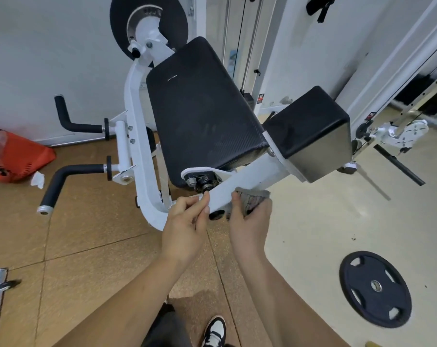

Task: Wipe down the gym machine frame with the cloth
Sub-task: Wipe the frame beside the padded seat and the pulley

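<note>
A white gym machine frame (137, 136) with two black pads fills the centre of the head view. Its white square beam (247, 177) runs down from the smaller pad towards me. My right hand (250, 221) grips a grey cloth (251, 200) and presses it against the right side of the beam's lower end. My left hand (185, 224) pinches the beam's end between thumb and fingertips from the left side.
A large black arm pad (202, 108) and a smaller black seat pad (310, 126) sit on the frame. Black foam handles (62, 181) jut out at left. A black weight plate (375, 289) lies on the floor at right. A red bag (14, 156) is at left.
</note>
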`<state>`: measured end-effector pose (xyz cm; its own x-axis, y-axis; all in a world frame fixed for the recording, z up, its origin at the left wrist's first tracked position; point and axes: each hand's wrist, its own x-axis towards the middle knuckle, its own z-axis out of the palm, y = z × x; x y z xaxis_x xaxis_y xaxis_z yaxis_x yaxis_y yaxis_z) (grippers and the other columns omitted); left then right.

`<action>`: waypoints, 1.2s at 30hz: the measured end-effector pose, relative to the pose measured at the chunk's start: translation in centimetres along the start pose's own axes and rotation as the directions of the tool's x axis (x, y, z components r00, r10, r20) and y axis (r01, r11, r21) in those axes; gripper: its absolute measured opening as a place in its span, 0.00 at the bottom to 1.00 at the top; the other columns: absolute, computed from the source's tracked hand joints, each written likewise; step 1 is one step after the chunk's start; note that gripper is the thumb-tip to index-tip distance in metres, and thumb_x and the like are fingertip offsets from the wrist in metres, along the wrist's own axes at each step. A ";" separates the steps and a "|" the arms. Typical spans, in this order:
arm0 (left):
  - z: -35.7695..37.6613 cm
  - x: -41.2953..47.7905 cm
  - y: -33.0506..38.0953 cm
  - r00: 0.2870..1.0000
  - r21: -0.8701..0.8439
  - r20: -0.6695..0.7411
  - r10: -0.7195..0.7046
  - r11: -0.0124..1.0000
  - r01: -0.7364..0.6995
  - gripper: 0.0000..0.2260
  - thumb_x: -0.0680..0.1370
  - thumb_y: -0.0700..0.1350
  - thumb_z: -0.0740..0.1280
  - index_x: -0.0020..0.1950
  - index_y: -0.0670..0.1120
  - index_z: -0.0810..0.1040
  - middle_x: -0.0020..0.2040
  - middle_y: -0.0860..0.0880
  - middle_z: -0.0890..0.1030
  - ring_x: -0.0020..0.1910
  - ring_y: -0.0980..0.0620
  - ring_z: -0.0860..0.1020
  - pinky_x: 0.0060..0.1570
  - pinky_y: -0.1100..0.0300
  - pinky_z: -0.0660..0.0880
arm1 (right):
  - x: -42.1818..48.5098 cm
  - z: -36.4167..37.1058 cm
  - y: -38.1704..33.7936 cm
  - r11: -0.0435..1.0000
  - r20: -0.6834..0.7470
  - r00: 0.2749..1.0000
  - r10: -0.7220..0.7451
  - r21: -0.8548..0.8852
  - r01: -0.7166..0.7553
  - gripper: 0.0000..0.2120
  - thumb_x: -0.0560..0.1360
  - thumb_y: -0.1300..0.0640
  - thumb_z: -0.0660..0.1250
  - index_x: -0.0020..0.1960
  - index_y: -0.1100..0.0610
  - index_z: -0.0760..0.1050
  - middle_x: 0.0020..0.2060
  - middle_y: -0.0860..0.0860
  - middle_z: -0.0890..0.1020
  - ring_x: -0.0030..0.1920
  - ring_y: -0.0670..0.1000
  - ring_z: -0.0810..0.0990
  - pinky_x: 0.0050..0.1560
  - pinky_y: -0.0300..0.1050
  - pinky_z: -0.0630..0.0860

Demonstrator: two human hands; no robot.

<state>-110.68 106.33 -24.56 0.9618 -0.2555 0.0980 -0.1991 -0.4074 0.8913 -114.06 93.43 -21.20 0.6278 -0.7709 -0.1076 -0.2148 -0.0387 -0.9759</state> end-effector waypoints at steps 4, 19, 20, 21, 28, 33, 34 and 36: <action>-1.5 -1.0 0.1 0.993 -0.054 0.089 -0.075 0.995 0.080 0.19 0.83 0.41 0.67 0.71 0.57 0.77 0.67 0.65 0.74 0.71 0.60 0.73 0.71 0.61 0.72 | -2.6 -0.2 0.7 0.985 0.175 0.979 0.105 -0.154 -0.078 0.11 0.75 0.46 0.76 0.52 0.47 0.77 0.46 0.44 0.83 0.50 0.47 0.84 0.51 0.49 0.81; -7.8 0.7 -0.2 0.960 -0.212 -0.147 -0.236 0.956 0.203 0.25 0.81 0.36 0.66 0.75 0.57 0.73 0.65 0.62 0.80 0.65 0.61 0.77 0.67 0.53 0.77 | 2.9 3.7 -7.8 0.562 0.589 0.642 -0.491 -0.348 0.750 0.09 0.81 0.51 0.66 0.52 0.54 0.81 0.48 0.46 0.81 0.52 0.49 0.79 0.52 0.45 0.76; -8.3 1.4 -0.7 0.962 -0.118 -0.193 -0.192 0.978 0.172 0.25 0.81 0.36 0.66 0.75 0.57 0.73 0.65 0.61 0.79 0.65 0.60 0.77 0.66 0.55 0.76 | 4.3 5.0 -8.1 0.499 0.647 0.606 -0.464 -0.375 0.782 0.09 0.81 0.51 0.66 0.53 0.54 0.82 0.50 0.47 0.82 0.55 0.52 0.79 0.55 0.46 0.76; -8.3 1.9 -1.0 0.969 -0.008 -0.210 -0.129 0.991 0.131 0.26 0.80 0.36 0.66 0.75 0.56 0.74 0.64 0.59 0.79 0.64 0.59 0.76 0.65 0.58 0.75 | 5.5 6.4 -8.5 0.424 0.698 0.573 -0.429 -0.405 0.810 0.10 0.82 0.50 0.66 0.54 0.55 0.83 0.51 0.49 0.83 0.58 0.55 0.79 0.58 0.49 0.75; -1.8 -0.9 -2.8 0.990 -0.050 0.052 -0.129 0.990 0.132 0.23 0.83 0.59 0.54 0.73 0.54 0.77 0.68 0.59 0.74 0.69 0.56 0.69 0.70 0.63 0.64 | 8.0 10.5 -7.8 0.187 0.701 0.658 0.273 -0.710 0.679 0.34 0.81 0.36 0.39 0.74 0.45 0.74 0.78 0.57 0.67 0.81 0.60 0.56 0.78 0.61 0.56; -4.3 0.7 -9.2 0.994 0.053 0.010 -0.112 0.992 0.112 0.12 0.81 0.60 0.63 0.52 0.59 0.84 0.65 0.61 0.77 0.68 0.53 0.73 0.67 0.46 0.70 | 8.2 12.0 -8.6 0.029 0.657 0.638 0.402 -0.705 0.708 0.30 0.85 0.43 0.38 0.78 0.46 0.68 0.82 0.58 0.60 0.83 0.62 0.51 0.77 0.64 0.58; -4.9 1.0 -10.0 0.986 0.050 0.026 -0.163 0.986 0.162 0.09 0.80 0.59 0.64 0.50 0.58 0.82 0.68 0.58 0.76 0.72 0.53 0.70 0.70 0.46 0.69 | 8.3 12.1 -8.6 0.018 0.643 0.645 0.414 -0.714 0.700 0.30 0.85 0.43 0.37 0.79 0.46 0.66 0.82 0.58 0.58 0.83 0.62 0.50 0.77 0.64 0.57; -4.9 1.2 -9.7 0.976 0.066 0.028 -0.217 0.974 0.215 0.06 0.82 0.54 0.62 0.52 0.56 0.77 0.68 0.56 0.75 0.73 0.52 0.70 0.70 0.50 0.69 | 8.4 12.1 -8.3 0.015 0.641 0.642 0.421 -0.713 0.701 0.29 0.85 0.44 0.37 0.81 0.47 0.63 0.83 0.59 0.56 0.83 0.63 0.48 0.79 0.64 0.54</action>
<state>-106.72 114.27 -30.98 0.9765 -0.1855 -0.1100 0.0002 -0.5094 0.8605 -97.96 94.94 -16.34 0.7922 -0.1036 -0.6014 -0.0961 -0.9944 0.0448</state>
